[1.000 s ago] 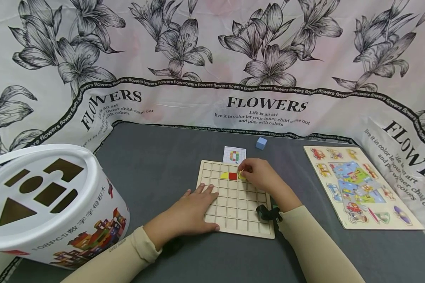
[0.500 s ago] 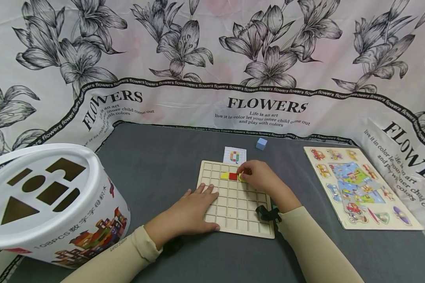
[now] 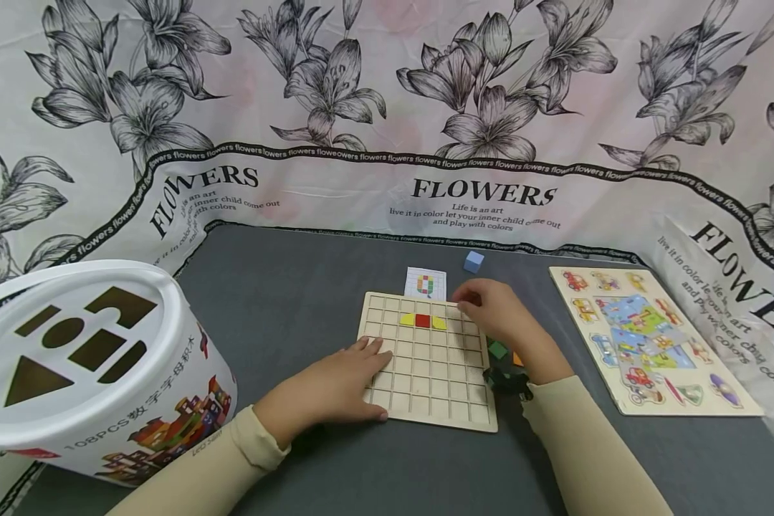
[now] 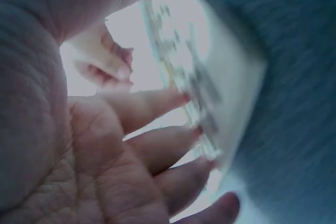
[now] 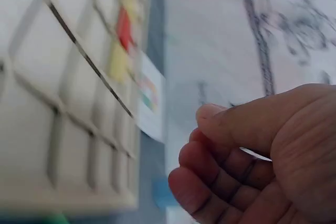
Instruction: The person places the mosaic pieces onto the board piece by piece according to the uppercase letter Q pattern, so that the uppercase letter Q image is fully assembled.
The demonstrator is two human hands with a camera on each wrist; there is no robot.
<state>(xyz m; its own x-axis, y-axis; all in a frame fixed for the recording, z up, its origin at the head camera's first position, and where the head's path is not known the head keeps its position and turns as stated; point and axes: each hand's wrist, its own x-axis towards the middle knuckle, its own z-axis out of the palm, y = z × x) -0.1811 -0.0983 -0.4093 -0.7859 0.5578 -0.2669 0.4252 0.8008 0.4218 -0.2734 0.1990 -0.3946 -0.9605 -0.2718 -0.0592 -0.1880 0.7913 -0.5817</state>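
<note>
A wooden grid board (image 3: 431,373) lies on the grey table. In its second row sit a yellow piece (image 3: 408,319), a red square (image 3: 422,321) and another yellow piece (image 3: 438,323), side by side. My left hand (image 3: 335,383) rests along the board's left edge with fingers spread. Above the board's upper right corner is my right hand (image 3: 497,308), apart from the pieces; in the right wrist view its fingers (image 5: 191,184) are loosely bent with nothing between them. A small card (image 3: 426,284) with a coloured pattern lies at the board's far edge.
Green blocks (image 3: 497,350) and an orange block (image 3: 517,360) lie right of the board, partly hidden by the right arm. A blue cube (image 3: 474,261) sits farther back. At right lies a picture puzzle board (image 3: 658,340); a large white bucket (image 3: 200,358) stands left.
My right hand has let go of the right yellow piece and moved up and right, uncovering it in the row. Blocks beside the board now show. The left hand has barely moved.
</note>
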